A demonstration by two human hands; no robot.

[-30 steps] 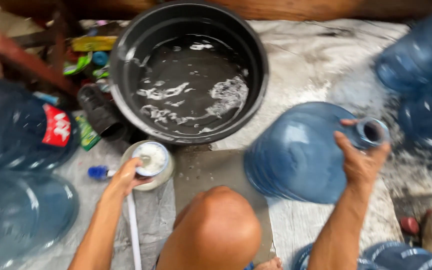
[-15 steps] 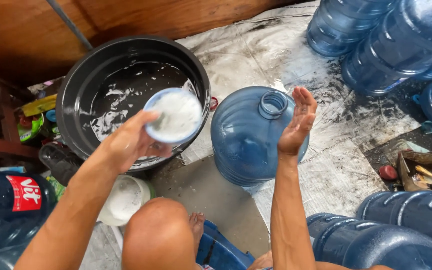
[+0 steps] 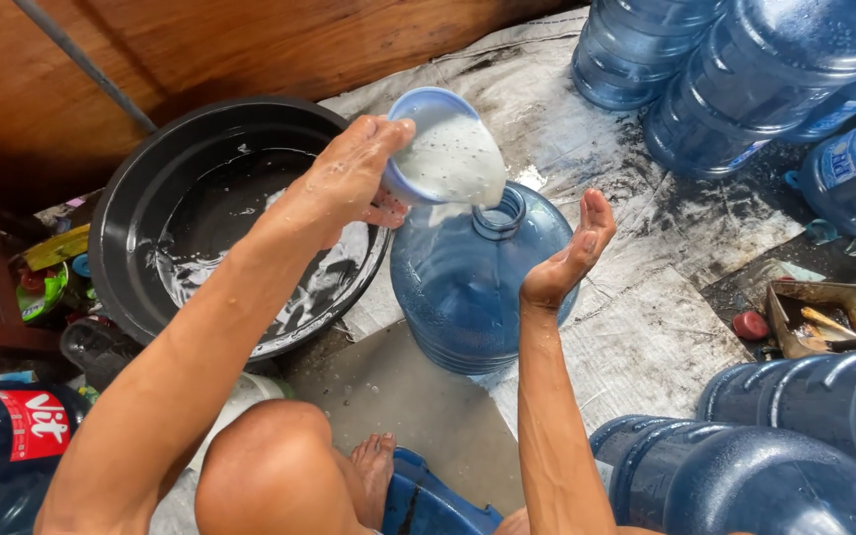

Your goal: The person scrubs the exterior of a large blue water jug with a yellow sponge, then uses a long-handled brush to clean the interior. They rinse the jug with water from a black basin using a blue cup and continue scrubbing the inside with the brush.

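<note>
My left hand (image 3: 349, 178) grips a small blue cup (image 3: 445, 149) full of white foamy liquid, tilted over the mouth of a big blue water jug (image 3: 468, 282). White liquid runs from the cup's lip into the jug's neck. The jug stands upright on the wet floor between my arms. My right hand (image 3: 567, 253) is held open, palm toward the neck, just to the right of the opening and not gripping it. My bare knee (image 3: 269, 466) shows at the bottom.
A large black basin (image 3: 131, 228) with soapy water sits to the left. Several blue jugs (image 3: 745, 79) crowd the upper right and more (image 3: 765, 466) the lower right. A small metal tray (image 3: 819, 312) lies at right. A wooden wall runs behind.
My left hand lifted the cup from beside the basin up over the jug and tipped it. The jug now stands upright, and my right hand moved off its neck, opened beside it.
</note>
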